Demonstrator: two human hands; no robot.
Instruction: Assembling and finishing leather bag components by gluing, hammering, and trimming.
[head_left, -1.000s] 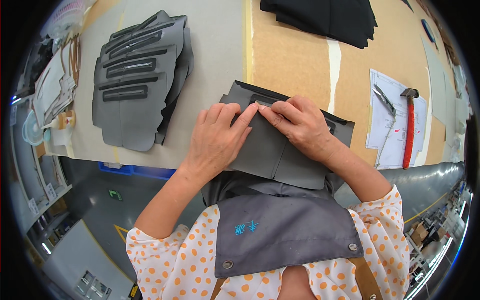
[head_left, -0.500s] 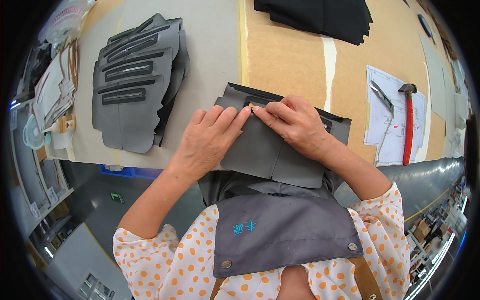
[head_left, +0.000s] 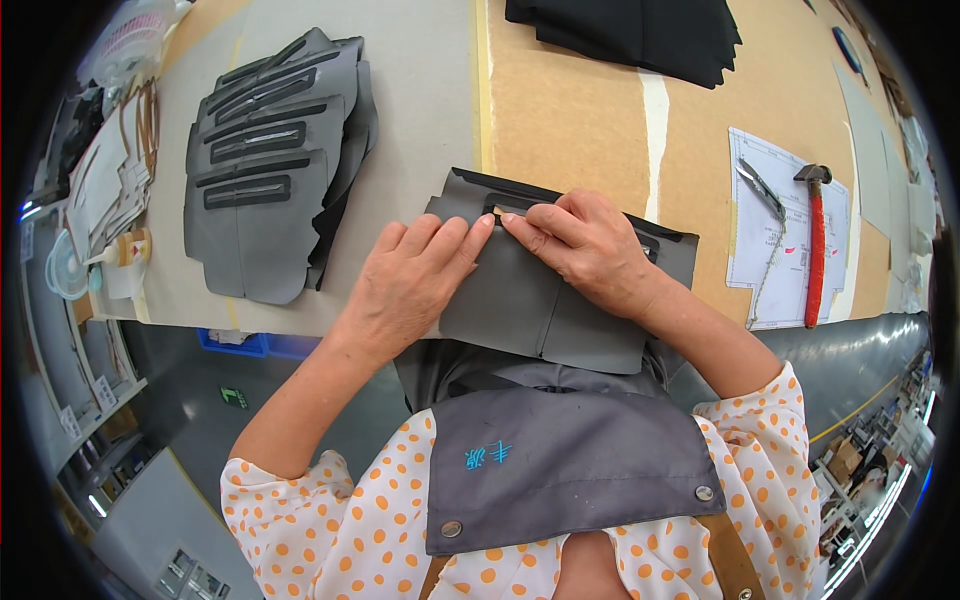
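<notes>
A grey sheet-material panel [head_left: 500, 300] lies at the table's front edge, overhanging slightly toward me. A black strip runs along its far edge, with a black-framed slot below. My left hand [head_left: 415, 280] rests on the panel's left part, fingers curled together and its fingertip pressed at the slot's left end. My right hand [head_left: 590, 250] comes in from the right, fingers bent, its pointing fingertip against the same spot. The fingertips nearly touch, gripping the slot's edge, where a small tan patch shows. Both hands cover most of the slot; its right end shows beyond my right hand.
Similar grey panels with framed slots [head_left: 255, 220] lie overlapped at left. Black pieces [head_left: 635, 35] are stacked at the far side. On the right, a red-handled hammer [head_left: 817, 250] and small snips [head_left: 762, 188] lie on a printed sheet [head_left: 750, 245]. A glue bottle [head_left: 130, 248] stands at far left.
My fingertips have shifted slightly left along the slot's left end, and a little more of the tan patch shows between them. The panel has stayed nearly in place.
</notes>
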